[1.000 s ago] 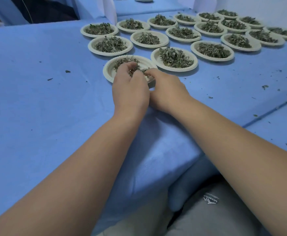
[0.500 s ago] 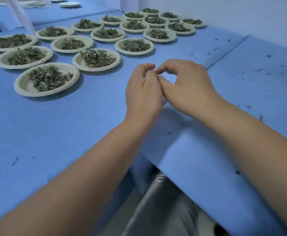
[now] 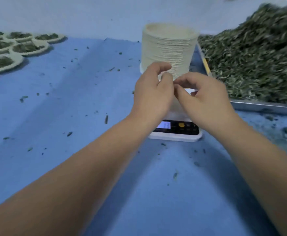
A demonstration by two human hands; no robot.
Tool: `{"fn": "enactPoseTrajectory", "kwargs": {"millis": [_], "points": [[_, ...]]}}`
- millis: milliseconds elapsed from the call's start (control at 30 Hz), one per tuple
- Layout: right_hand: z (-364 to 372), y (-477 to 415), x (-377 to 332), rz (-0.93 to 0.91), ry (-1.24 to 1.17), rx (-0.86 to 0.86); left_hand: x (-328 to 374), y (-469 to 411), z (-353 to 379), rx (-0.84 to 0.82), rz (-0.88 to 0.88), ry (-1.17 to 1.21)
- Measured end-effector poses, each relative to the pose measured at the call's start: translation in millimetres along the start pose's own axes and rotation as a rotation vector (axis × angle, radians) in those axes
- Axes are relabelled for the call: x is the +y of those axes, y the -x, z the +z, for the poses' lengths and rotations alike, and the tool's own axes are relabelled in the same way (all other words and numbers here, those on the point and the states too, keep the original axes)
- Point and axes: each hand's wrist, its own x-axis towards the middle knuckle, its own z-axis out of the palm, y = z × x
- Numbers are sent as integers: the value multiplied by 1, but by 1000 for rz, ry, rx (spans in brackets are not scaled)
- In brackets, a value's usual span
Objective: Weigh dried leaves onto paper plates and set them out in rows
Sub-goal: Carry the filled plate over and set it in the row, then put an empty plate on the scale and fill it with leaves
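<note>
Reaching in from the near edge, the person's two bare forearms cross a blue table cover (image 3: 71,103) that's dotted with loose leaf crumbs (image 3: 106,119). Both hands hover together over a white digital scale (image 3: 175,133); its black front panel has a lit display and an orange button, and the weighing platform is mostly hidden behind the hands.

The left hand (image 3: 152,94) has its fingers loosely curled, with the forefinger arched up and a gap down to the thumb. The right hand (image 3: 205,97) is curled over just as loosely, and its fingertips meet the left hand's fingertips right in the middle. Nothing shows in either hand, though it's all a bit motion-blurred.

Right behind the hands stands a tall stack of empty paper plates (image 3: 169,46), upright. To the right of that, a metal tray (image 3: 265,106) is piled high with a big heap of dried leaves (image 3: 258,57).

Way off at the far left are the filled paper plates (image 3: 28,48), each with a little mound of leaves, set rim to rim in rows on the cover.
</note>
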Motion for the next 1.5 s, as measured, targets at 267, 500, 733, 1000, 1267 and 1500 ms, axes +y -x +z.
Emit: {"fn": "enactPoseTrajectory", "kwargs": {"millis": [267, 500, 733, 1000, 1267, 1500], "points": [[-26, -3, 47, 46, 45, 194, 11, -74, 33, -95, 478, -546], [-23, 1, 46, -13, 110, 148, 25, -117, 35, -141, 562, -1126], [-24, 1, 47, -7, 127, 121, 36, -129, 34, -224, 660, -1401], [-24, 2, 45, -24, 171, 102, 40, -131, 29, -272, 791, -1478], [-24, 3, 43, -31, 168, 103, 46, -138, 23, -159, 923, -1316], [-24, 3, 46, -45, 170, 123, 27, -138, 12, 34, 717, -999]]}}
